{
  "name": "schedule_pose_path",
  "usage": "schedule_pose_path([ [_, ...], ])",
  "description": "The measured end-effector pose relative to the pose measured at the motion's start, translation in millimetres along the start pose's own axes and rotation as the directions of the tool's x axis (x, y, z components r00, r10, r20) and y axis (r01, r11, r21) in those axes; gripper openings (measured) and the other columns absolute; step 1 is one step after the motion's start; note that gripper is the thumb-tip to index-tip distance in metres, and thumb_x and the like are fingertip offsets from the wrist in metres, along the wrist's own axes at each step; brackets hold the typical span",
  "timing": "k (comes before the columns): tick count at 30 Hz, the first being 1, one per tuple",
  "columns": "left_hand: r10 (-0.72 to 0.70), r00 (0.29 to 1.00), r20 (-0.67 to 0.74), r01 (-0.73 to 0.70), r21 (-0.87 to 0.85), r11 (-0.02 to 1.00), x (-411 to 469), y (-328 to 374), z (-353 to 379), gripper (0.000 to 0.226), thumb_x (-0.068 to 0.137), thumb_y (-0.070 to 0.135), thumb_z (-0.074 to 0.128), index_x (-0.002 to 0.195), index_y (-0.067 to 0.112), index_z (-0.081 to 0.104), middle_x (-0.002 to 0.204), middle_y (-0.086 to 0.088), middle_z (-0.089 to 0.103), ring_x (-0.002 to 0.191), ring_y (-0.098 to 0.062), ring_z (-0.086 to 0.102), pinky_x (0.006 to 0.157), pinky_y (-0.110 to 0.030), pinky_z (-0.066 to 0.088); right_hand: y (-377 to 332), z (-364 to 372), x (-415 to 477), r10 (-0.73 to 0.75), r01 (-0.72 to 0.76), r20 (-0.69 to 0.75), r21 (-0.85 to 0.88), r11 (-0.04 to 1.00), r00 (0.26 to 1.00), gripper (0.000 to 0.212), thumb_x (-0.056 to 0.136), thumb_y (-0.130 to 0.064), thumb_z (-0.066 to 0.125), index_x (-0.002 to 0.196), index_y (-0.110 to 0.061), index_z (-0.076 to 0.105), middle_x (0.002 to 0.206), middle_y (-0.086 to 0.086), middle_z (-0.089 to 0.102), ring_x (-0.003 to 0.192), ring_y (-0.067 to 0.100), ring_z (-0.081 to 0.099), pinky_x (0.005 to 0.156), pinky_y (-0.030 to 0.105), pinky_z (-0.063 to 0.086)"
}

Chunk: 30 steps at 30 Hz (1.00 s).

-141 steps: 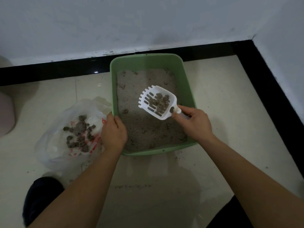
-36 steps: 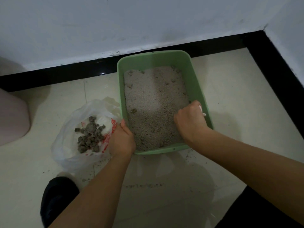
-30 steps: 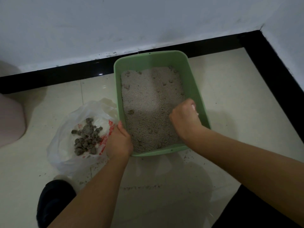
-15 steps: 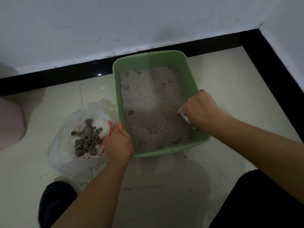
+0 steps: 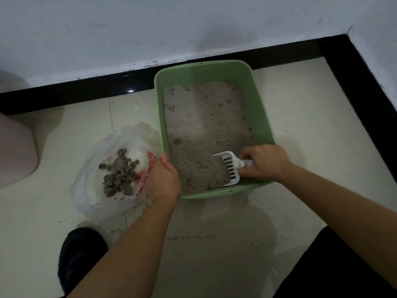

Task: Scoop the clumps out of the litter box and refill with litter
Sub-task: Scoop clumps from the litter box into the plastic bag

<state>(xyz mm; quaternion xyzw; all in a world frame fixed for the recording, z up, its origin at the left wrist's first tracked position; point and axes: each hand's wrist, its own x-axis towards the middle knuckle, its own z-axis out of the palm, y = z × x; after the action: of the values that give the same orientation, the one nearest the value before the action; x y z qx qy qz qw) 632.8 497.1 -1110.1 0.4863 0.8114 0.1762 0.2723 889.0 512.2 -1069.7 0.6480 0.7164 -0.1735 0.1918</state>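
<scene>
Scooping step. The right grip [image 5: 264, 163] curls round the scoop [image 5: 228, 168] handle, blade sunk at the near corner of the litter box [image 5: 264, 117]. The left grip [image 5: 164, 179] clasps its near rim, bag [image 5: 96, 196] just outside. Ahead of both, a clump [image 5: 176, 141] lies unscooped, likely needing a forward sweep.

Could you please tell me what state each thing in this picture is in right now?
Litter box: upright on the floor, partly filled with litter.
Scoop: on edge, dug into the litter at the near right corner.
Bag: open on the floor, holding clumps.
Right hand: grips the scoop's handle.
Left hand: grips the box's near left rim.
</scene>
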Motion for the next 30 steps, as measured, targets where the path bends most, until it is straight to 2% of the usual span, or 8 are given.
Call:
schedule_pose_path([
  [4, -0.009, 1.000, -0.003, 0.009, 0.034, 0.999, 1.7, -3.2, 4.0, 0.061, 0.103, 0.045, 0.010, 0.116, 0.013, 0.061, 0.102, -0.015, 0.068, 0.089, -0.032, 0.063, 0.067, -0.032, 0.035, -28.0, 23.6, 12.3, -0.019, 0.019, -0.002, 0.240, 0.971, 1.000, 0.039, 0.075, -0.069, 0.061, 0.100, -0.040, 0.066, 0.091, -0.012, 0.069, 0.084, 0.013, 0.063, 0.067, 0.027, 0.046],
  [11, -0.005, 1.000, -0.009, 0.005, 0.037, 0.999, 0.7, -3.7, 2.1, 0.058, 0.104, 0.042, 0.013, 0.114, 0.011, 0.061, 0.102, -0.013, 0.067, 0.086, -0.029, 0.061, 0.066, -0.030, 0.032, -45.9, 37.8, 13.1, 0.019, 0.009, -0.067, 0.395, 0.919, 0.998, 0.025, 0.072, -0.064, 0.065, 0.086, -0.043, 0.063, 0.084, -0.013, 0.068, 0.081, 0.011, 0.063, 0.064, 0.027, 0.041],
  [18, 0.001, 1.000, -0.021, -0.002, -0.025, 1.000, 1.8, -9.8, 6.7, 0.062, 0.104, 0.043, 0.011, 0.122, 0.011, 0.061, 0.107, -0.015, 0.068, 0.098, -0.034, 0.063, 0.074, -0.035, 0.043, -44.8, 41.1, 10.4, 0.055, 0.007, -0.098, 0.537, 0.843, 0.994, 0.022, 0.074, -0.061, 0.069, 0.083, -0.042, 0.066, 0.078, -0.017, 0.067, 0.074, 0.004, 0.061, 0.061, 0.024, 0.038],
  [20, -0.010, 0.999, -0.045, 0.007, -0.065, 0.998, 1.0, -10.9, 7.5, 0.064, 0.103, 0.044, 0.010, 0.126, 0.010, 0.060, 0.112, -0.016, 0.067, 0.104, -0.035, 0.062, 0.081, -0.039, 0.047, -42.7, 42.2, 12.4, 0.046, 0.012, -0.085, 0.581, 0.814, 0.995, 0.022, 0.075, -0.063, 0.069, 0.082, -0.042, 0.067, 0.074, -0.018, 0.066, 0.071, 0.002, 0.060, 0.059, 0.024, 0.038],
  [25, -0.009, 0.998, -0.068, 0.002, -0.106, 0.994, -1.7, -8.6, 6.5, 0.060, 0.104, 0.042, 0.013, 0.132, 0.011, 0.056, 0.123, -0.017, 0.064, 0.114, -0.036, 0.058, 0.091, -0.043, 0.047, -40.4, 40.0, 14.0, 0.063, 0.019, -0.099, 0.667, 0.745, 0.993, 0.021, 0.076, -0.060, 0.070, 0.086, -0.041, 0.070, 0.076, -0.017, 0.068, 0.071, 0.001, 0.062, 0.061, 0.025, 0.045],
  [28, -0.026, 0.997, -0.074, 0.017, -0.118, 0.993, -1.9, -10.7, 5.9, 0.061, 0.104, 0.043, 0.012, 0.132, 0.011, 0.056, 0.124, -0.018, 0.063, 0.114, -0.037, 0.058, 0.092, -0.043, 0.047, -35.6, 36.3, 14.5, 0.135, 0.021, -0.148, 0.747, 0.664, 0.980, 0.023, 0.075, -0.059, 0.070, 0.087, -0.039, 0.071, 0.078, -0.016, 0.068, 0.072, 0.001, 0.062, 0.061, 0.028, 0.047],
  [30, -0.034, 0.997, -0.070, 0.026, -0.122, 0.992, -3.4, -9.2, 5.6, 0.060, 0.104, 0.042, 0.013, 0.135, 0.011, 0.053, 0.127, -0.018, 0.061, 0.116, -0.037, 0.057, 0.093, -0.043, 0.045, -29.6, 31.3, 15.1, 0.188, 0.029, -0.181, 0.789, 0.614, 0.965, 0.026, 0.073, -0.062, 0.069, 0.085, -0.040, 0.071, 0.077, -0.016, 0.067, 0.072, 0.004, 0.062, 0.065, 0.036, 0.052],
])
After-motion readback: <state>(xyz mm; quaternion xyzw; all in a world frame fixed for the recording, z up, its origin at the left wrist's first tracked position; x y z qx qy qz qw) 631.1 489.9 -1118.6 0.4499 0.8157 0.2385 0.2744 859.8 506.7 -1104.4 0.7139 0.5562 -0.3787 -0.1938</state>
